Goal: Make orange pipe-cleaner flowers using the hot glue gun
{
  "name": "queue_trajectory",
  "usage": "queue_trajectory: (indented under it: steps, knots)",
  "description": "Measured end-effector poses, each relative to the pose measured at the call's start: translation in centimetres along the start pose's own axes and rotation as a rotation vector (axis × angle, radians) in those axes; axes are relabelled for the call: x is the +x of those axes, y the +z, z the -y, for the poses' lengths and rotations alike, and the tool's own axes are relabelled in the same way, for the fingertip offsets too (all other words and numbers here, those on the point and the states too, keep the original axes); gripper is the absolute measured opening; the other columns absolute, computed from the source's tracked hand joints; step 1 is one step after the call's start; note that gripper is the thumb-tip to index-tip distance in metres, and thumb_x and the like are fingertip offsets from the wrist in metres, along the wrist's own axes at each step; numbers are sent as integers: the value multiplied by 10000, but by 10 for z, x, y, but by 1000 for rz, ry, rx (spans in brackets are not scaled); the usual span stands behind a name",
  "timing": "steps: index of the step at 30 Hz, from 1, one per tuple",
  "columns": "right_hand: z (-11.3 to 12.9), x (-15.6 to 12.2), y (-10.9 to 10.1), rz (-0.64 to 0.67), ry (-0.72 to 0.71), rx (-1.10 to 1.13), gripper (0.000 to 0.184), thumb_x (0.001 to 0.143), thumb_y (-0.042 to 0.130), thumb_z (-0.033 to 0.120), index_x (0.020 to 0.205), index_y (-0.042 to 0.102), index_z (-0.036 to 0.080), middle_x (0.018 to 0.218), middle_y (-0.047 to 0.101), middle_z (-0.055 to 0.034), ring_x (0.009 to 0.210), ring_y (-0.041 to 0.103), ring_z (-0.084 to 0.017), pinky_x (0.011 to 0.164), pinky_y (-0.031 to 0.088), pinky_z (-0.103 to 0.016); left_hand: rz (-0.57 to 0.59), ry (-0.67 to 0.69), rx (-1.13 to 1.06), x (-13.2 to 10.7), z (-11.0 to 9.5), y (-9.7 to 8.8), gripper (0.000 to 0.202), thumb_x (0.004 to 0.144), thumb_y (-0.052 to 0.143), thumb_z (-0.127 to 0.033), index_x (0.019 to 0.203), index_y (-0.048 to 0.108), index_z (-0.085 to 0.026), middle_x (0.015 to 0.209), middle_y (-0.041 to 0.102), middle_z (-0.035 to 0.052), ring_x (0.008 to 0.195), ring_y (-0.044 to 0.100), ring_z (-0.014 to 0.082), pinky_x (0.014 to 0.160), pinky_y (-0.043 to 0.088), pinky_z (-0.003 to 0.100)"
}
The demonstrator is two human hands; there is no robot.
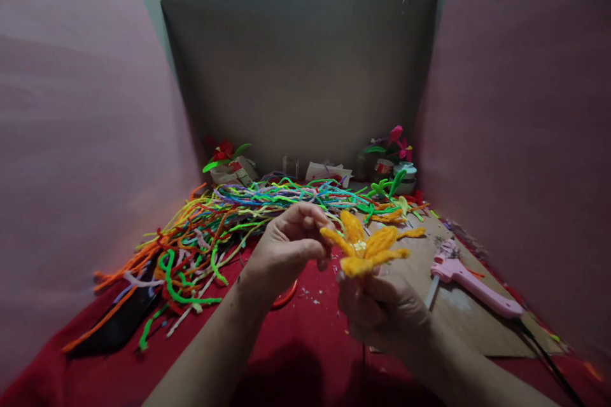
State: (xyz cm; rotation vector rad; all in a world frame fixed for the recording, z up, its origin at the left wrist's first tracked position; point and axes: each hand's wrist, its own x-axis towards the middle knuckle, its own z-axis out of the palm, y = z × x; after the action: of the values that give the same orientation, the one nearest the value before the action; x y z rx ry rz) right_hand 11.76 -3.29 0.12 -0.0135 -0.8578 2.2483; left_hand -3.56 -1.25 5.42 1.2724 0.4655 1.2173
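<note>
An orange pipe-cleaner flower (377, 248) with fuzzy looped petals and a pale yellow centre is upright in front of me. My right hand (382, 305) is closed around its base, just under the petals. A thin dark stem shows below that fist. My left hand (291, 241) is curled at the flower's left side, thumb and fingers bent in on the tip of the left petal. Part of a red ring-shaped thing (285, 296) lies on the red cloth behind my left wrist.
Many coloured pipe cleaners (267, 200) pile up behind and left, partly over a black flat object (114, 327). A pink glue gun (477, 283) with a cord rests on a brown board (496, 337) at right. Made flowers (401, 143) stand at the back. Pink panels (86, 140) flank the table.
</note>
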Motion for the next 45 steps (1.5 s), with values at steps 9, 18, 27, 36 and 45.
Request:
queue_trajectory:
  steps: [9,18,27,36,45]
  knots:
    - [6,3,5,-155,-83,-47,226,679,731,322,735,632,127,442,369,87,360,159,-4,336,176,-123,-4,-231,132,-18,5,10,170,657,696,-271,732,683,-120,663,572,24,584,452,98,535,347,223]
    - [0,4,-5,-133,-24,-26,190,700,715,264,763,591,136,456,435,85,333,140,7,321,176,-110,-203,-356,75,-20,2,18,103,520,705,-112,620,683,-109,584,585,2,546,460,78,544,346,213]
    - [-1,4,1,-169,-83,-66,355,604,780,362,770,530,173,450,456,95,292,180,19,293,118,-110,-127,-296,142,-26,11,27,74,621,685,-145,687,715,-130,620,635,8,614,533,115,645,412,231]
    - [-12,5,-12,-265,-222,-182,437,585,784,326,949,583,194,667,603,19,438,503,-60,381,361,-154,-192,-166,130,-27,13,40,132,619,724,-239,724,710,-160,723,652,46,786,595,207,708,473,315]
    - [-13,6,-6,-208,-263,-295,433,644,723,444,927,526,183,517,577,39,317,464,-79,283,360,-171,-220,-129,111,-34,26,42,225,697,676,-355,846,677,-187,583,573,5,508,538,134,444,456,254]
